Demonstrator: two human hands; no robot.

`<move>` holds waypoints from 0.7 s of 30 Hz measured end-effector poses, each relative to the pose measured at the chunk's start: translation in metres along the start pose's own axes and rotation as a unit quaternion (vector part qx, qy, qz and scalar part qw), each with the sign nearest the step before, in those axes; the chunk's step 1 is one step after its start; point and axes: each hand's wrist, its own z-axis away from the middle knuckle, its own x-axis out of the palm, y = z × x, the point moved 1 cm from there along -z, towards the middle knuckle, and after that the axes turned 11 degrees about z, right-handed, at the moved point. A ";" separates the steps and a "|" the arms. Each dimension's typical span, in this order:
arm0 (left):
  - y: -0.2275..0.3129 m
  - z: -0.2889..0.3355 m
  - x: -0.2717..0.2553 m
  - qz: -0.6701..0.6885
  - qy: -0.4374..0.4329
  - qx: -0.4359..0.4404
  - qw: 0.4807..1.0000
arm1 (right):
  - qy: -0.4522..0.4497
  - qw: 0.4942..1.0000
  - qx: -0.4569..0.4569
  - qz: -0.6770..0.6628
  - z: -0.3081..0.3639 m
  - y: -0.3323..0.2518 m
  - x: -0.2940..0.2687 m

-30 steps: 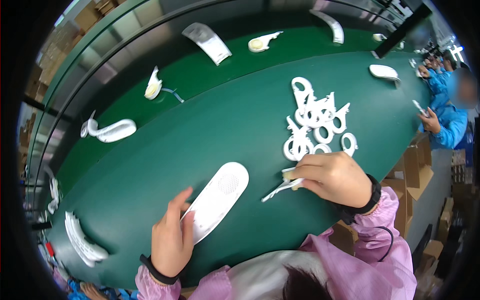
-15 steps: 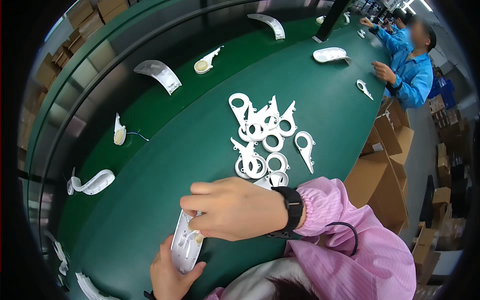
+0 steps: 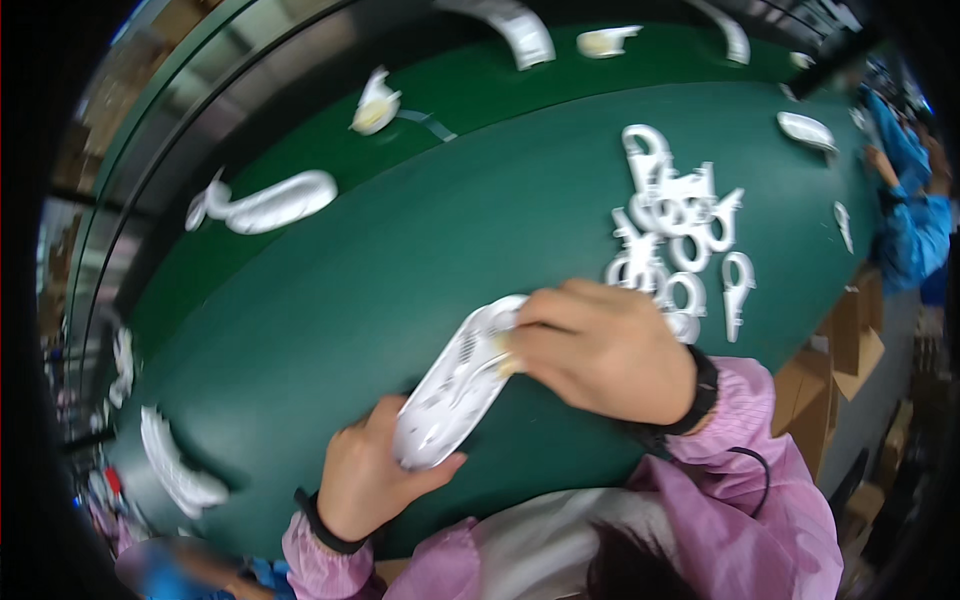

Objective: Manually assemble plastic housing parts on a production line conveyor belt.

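My left hand point(image 3: 372, 472) grips the lower end of a long white plastic shell point(image 3: 440, 405), its thumb along the near edge. The shell is tilted, its hollow side up, with moulded ribs and a grille of small holes inside. Over its far right end is my right hand point(image 3: 605, 350), fingers pinched at a small cream-coloured part point(image 3: 507, 360) by the shell's edge. The fingers and motion blur partly hide that part. Right of the shell lies a pile of white ring-shaped plastic pieces with pointed arms point(image 3: 688, 247).
A green belt runs behind the green worktable point(image 3: 330, 330). On it lie a white curved shell point(image 3: 285, 200) and a ring piece with a cream insert point(image 3: 376, 108). Another curved shell point(image 3: 175, 465) lies at left. Cardboard boxes point(image 3: 805, 395) and a co-worker in blue point(image 3: 912, 240) are at right.
The view has swung left, so the table's things appear farther right. The shell is turned more to the right, and my right hand has moved off its middle towards its right edge.
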 end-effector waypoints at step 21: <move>-0.002 0.011 0.006 0.128 0.081 0.067 0.986 | -0.154 0.983 0.089 -0.054 -0.016 -0.033 0.019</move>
